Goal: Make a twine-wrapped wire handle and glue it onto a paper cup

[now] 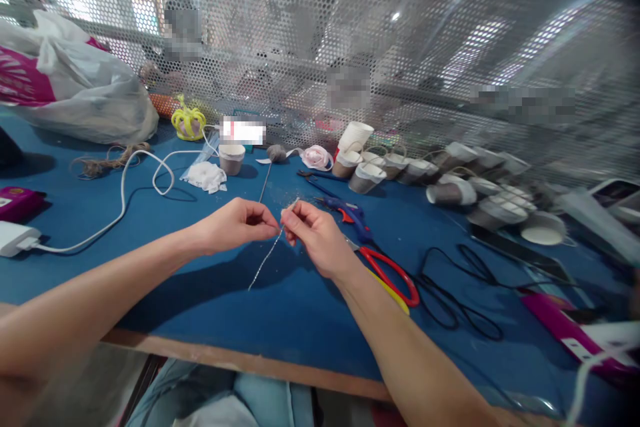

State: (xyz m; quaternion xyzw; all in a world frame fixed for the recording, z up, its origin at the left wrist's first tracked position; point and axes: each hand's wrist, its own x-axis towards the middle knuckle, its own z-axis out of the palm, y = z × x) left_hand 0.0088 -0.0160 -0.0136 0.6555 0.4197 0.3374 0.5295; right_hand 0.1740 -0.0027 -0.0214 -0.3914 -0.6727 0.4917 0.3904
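Thin silvery twisted strand (263, 263), slanting lower left to upper right, mid-frame.
Your right hand (320, 238) pinches it, fingers hiding part; your left hand (239, 223) curls nearly closed, its hold unclear.

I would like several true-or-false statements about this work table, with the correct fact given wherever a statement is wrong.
1. The right hand grips a thin silvery strand. True.
2. The red tool handle lies to the left of both hands. False: the red tool handle lies to the right of them.
3. Several cups stand near the perforated panel. True.
4. The left hand lies flat with its fingers spread. False: its fingers are bent, close to the silvery strand.
5. The table top is red. False: it is blue.
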